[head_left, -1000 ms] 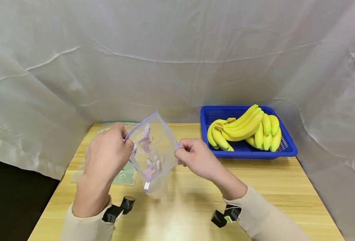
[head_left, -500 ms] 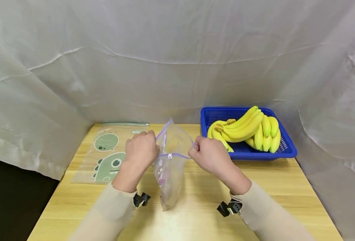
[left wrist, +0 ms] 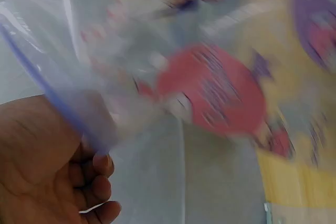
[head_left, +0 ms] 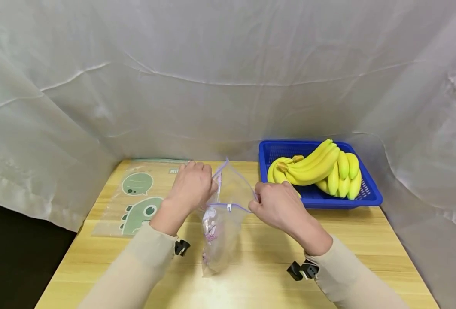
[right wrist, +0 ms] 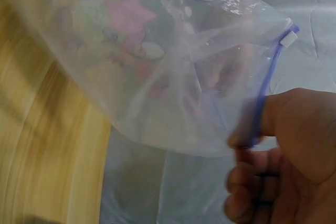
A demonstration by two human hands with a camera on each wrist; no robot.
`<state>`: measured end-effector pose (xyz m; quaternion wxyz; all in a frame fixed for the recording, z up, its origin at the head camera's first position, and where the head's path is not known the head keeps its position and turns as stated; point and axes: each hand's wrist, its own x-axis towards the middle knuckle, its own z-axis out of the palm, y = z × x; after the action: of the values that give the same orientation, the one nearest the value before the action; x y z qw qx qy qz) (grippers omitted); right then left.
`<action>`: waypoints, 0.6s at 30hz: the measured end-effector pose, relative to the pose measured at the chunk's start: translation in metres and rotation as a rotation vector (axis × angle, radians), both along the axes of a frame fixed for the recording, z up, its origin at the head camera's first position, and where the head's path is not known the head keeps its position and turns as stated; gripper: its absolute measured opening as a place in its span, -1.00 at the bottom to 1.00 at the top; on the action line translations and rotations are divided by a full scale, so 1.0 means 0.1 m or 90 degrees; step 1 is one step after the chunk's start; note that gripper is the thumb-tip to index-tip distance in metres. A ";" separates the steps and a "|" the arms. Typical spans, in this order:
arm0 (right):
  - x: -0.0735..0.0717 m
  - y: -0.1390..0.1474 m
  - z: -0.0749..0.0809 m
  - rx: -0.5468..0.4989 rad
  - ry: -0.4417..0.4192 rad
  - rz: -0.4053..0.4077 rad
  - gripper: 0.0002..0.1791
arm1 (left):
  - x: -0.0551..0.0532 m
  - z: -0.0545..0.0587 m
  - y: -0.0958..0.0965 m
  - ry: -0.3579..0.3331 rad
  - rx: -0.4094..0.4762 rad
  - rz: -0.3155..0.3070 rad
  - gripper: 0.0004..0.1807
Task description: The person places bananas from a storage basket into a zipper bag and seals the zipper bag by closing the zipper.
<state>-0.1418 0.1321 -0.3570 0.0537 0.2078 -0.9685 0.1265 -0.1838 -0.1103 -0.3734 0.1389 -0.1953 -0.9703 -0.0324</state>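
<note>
A clear zip bag [head_left: 228, 240] with pink printed figures and a purple zip edge hangs between my two hands, its mouth spread apart. My left hand [head_left: 192, 185] pinches the left side of the rim; in the left wrist view the purple edge runs between thumb and fingers. On the opposite side, my right hand [head_left: 280, 204] pinches the rim, and the right wrist view has the thumb on the purple edge. A white slider [head_left: 229, 207] sits on the near edge of the mouth. The bag's lower end is close over the table.
A second clear bag [head_left: 137, 204] with a green dinosaur print lies flat at the left. At the back right stands a blue basket [head_left: 324, 202] holding several bunches of bananas [head_left: 313, 167]. Grey cloth [head_left: 228, 107] encloses the wooden table [head_left: 328, 244].
Both hands have moved right with the zip bag, the left hand farther. The bag went from tilted, mouth facing me, to hanging upright. The dinosaur bag is now less covered.
</note>
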 end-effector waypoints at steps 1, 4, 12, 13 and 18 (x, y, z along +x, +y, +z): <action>0.00 -0.01 -0.02 0.009 0.000 0.008 -0.72 | 0.00 0.00 0.01 0.006 0.010 0.003 -0.80; -0.02 -0.03 -0.06 0.011 0.006 0.021 -0.71 | 0.01 0.01 0.06 0.016 0.020 0.010 -0.79; 0.03 -0.02 -0.07 -0.010 0.014 0.038 -0.64 | -0.12 -0.05 0.04 0.007 -0.034 0.062 -0.90; 0.04 0.00 -0.07 -0.006 0.011 0.037 -0.64 | -0.15 -0.06 0.02 0.006 -0.036 0.081 -0.91; 0.05 0.03 -0.04 -0.012 0.020 0.021 -0.63 | -0.13 0.00 0.09 -0.045 0.013 0.141 -0.65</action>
<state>-0.1364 0.1354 -0.3614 0.0688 0.2254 -0.9626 0.1336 -0.1969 -0.1010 -0.3731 0.1095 -0.0846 -0.9898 -0.0333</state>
